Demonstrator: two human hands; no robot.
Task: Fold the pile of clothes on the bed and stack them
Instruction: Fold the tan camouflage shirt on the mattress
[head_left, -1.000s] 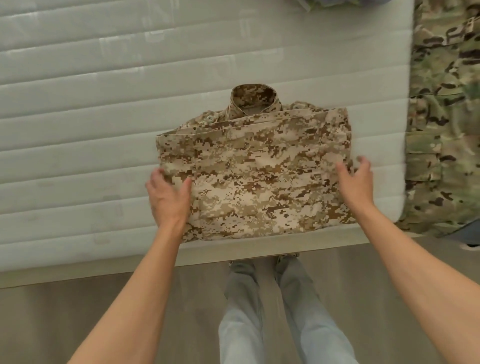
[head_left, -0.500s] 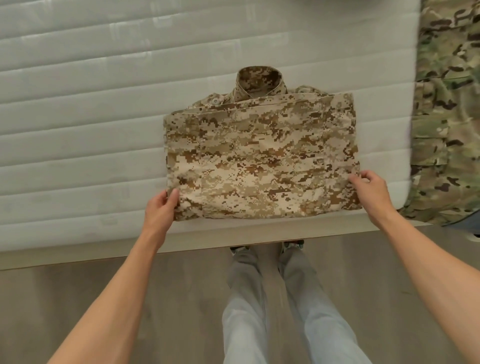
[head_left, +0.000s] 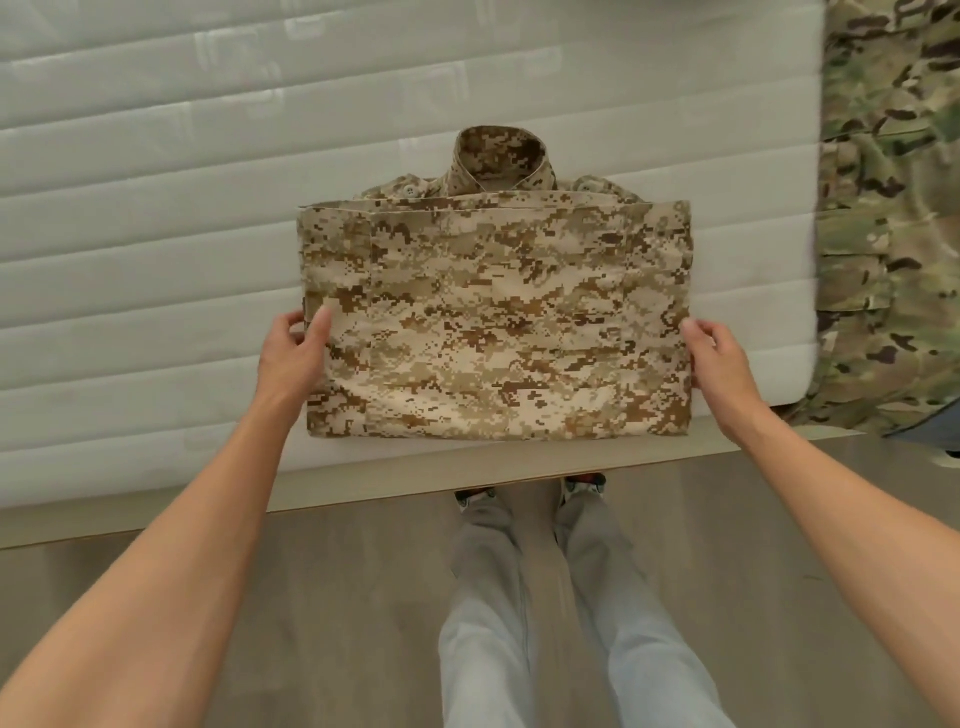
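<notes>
Presently, item one: desert-camouflage jacket (head_left: 498, 322), folded to a flat rectangle, collar uppermost and pointing away from the person, lying on the white ribbed mattress (head_left: 156, 208) of the bed, near its front edge.

Item two: left hand (head_left: 293, 353), at the jacket's left edge, thumb laid on top of the cloth, fingers tucked at or under the side; it appears to pinch the edge.

Item three: right hand (head_left: 714, 358), at the right edge, thumb on top, fingers curled down the side, likewise seeming to grip the fold.

Step in hand, by judgement: the folding of this garment looks complete; both hands are placed to lift or slide the bundle toward a stack. The next move calls for an even lift from both sides, keeping the layers pinched so the folded flap on top does not slip open, and a level set-down.

Item four: green-and-brown camouflage garments (head_left: 893, 234), at the right end of the bed, draped over its edge.

Not determinable: whether those garments are folded or loose, since they are cut off by the frame and blurred; how far the fingers reach beneath the jacket; where any existing stack lies; the sleeves, hidden within the fold.
</notes>
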